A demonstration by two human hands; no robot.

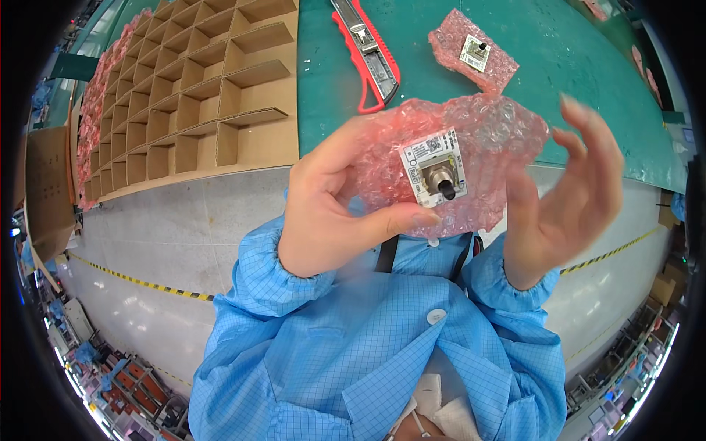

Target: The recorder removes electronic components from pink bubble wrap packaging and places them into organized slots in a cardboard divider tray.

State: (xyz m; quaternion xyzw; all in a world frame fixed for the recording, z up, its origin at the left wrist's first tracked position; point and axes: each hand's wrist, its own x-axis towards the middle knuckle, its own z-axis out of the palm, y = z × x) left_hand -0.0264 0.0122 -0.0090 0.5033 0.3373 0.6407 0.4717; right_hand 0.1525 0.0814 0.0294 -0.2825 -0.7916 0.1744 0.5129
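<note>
My left hand (331, 198) grips a sheet of pink bubble wrap (500, 132), thumb on its near edge and fingers behind it. On the wrap lies a small white circuit board (423, 152) with a metal, black-tipped shaft part (443, 184) standing on it. My right hand (570, 191) is beside the wrap's right side with its fingers apart, slightly blurred; whether its thumb touches the wrap I cannot tell. Farther back on the green table, a second small board (471, 57) with a black shaft rests on another piece of pink bubble wrap (448, 33).
A red utility knife (368, 55) lies on the green table (323, 88) behind my left hand. At the left stands a cardboard divider grid (173, 121) of many cells on a cardboard sheet (276, 151). Pink bubble wrap (94, 117) lines its far left side, near an open carton (48, 191).
</note>
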